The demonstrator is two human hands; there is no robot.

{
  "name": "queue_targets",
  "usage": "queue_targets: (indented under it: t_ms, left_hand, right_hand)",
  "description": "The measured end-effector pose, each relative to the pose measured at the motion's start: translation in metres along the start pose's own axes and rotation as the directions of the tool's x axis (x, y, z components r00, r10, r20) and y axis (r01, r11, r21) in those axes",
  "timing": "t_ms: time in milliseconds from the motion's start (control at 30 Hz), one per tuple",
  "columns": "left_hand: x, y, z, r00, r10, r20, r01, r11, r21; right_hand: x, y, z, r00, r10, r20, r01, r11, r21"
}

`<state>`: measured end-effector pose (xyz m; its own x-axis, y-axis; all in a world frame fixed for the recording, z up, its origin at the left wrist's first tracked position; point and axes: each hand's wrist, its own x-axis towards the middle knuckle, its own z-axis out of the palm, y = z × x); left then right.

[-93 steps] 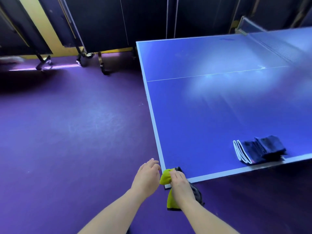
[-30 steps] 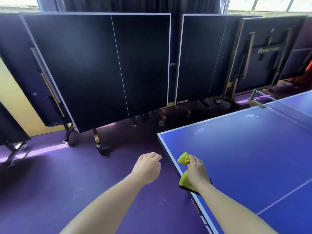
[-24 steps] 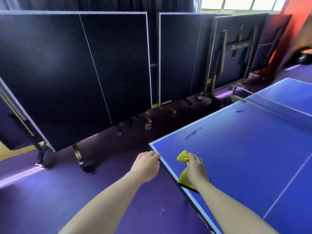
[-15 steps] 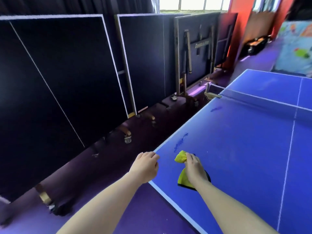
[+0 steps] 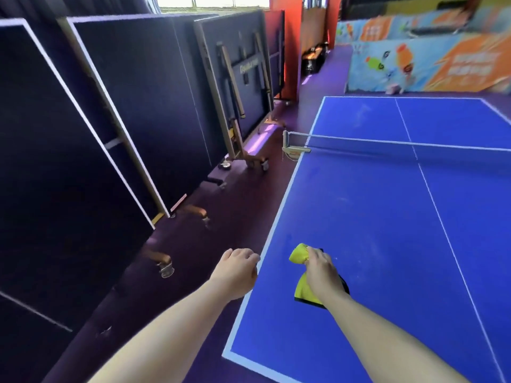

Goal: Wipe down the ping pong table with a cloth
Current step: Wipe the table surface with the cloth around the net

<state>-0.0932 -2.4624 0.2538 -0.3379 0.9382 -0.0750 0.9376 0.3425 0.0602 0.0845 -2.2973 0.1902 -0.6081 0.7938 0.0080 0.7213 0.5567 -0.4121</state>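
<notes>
Along the left, folded ping pong tables [image 5: 143, 106] are stood upright on castors in a row, presumably stored there so that floor space is freed. Just beside the white left edge of the open table, the left hand [image 5: 237, 275] is held over the purple floor with its fingers loosely curled and nothing in them. Whether its fingertips touch the edge cannot be told, and it is judged to be idle, perhaps held out for balance. Next to it, the yellow cloth [image 5: 301, 293] is bunched and pressed onto the blue ping pong table [image 5: 387, 230], on the near half, close to that left edge. It is gripped by the right hand [image 5: 322, 272], whose fingers are curled over it, so that one yellow end is squeezed out ahead of the knuckles and a dark-edged part is seen beneath the wrist. Such a grip is likely chosen so that pressure can be applied to the surface. Farther on, the net [image 5: 387, 143] is stretched across the table, and faint marks are seen near it, so much wiping is judged undone.
</notes>
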Motion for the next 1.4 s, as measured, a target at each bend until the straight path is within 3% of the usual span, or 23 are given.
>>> queue_targets:
  t_ms: [200, 300, 533, 833, 1000, 1233, 1400]
  left_hand:
    - [0.051, -0.049, 0.005, 0.967, 0.247, 0.064, -0.246, 0.969, -0.019]
    - [0.076, -0.052, -0.002, 0.903, 0.419, 0.093, -0.422, 0.906, 0.016]
    - [0.126, 0.004, -0.007, 0.734, 0.674, 0.08, -0.676, 0.737, 0.003]
    - [0.172, 0.051, 0.027, 0.527, 0.826, 0.2, -0.848, 0.525, 0.064]
    - [0.202, 0.085, 0.032, 0.475, 0.845, 0.246, -0.877, 0.479, 0.045]
    - [0.214, 0.154, 0.06, 0.181, 0.942, 0.281, -0.982, 0.191, -0.008]
    - [0.23, 0.193, 0.091, -0.005, 0.957, 0.29, -0.997, 0.018, -0.077]
  right_hand:
    - [-0.011, -0.02, 0.023, 0.951, 0.288, -0.116, -0.288, 0.957, 0.014]
    - [-0.033, -0.03, 0.019, 0.897, 0.41, -0.167, -0.414, 0.91, 0.01]
    - [-0.067, -0.007, 0.008, 0.705, 0.66, -0.26, -0.662, 0.744, 0.093]
    - [-0.064, 0.031, 0.025, 0.507, 0.819, -0.269, -0.794, 0.566, 0.222]
    - [-0.072, 0.034, 0.03, 0.42, 0.866, -0.27, -0.835, 0.486, 0.258]
    - [-0.106, 0.042, 0.049, 0.132, 0.939, -0.319, -0.924, 0.233, 0.303]
    - [-0.104, 0.041, 0.056, -0.068, 0.962, -0.266, -0.924, 0.04, 0.38]
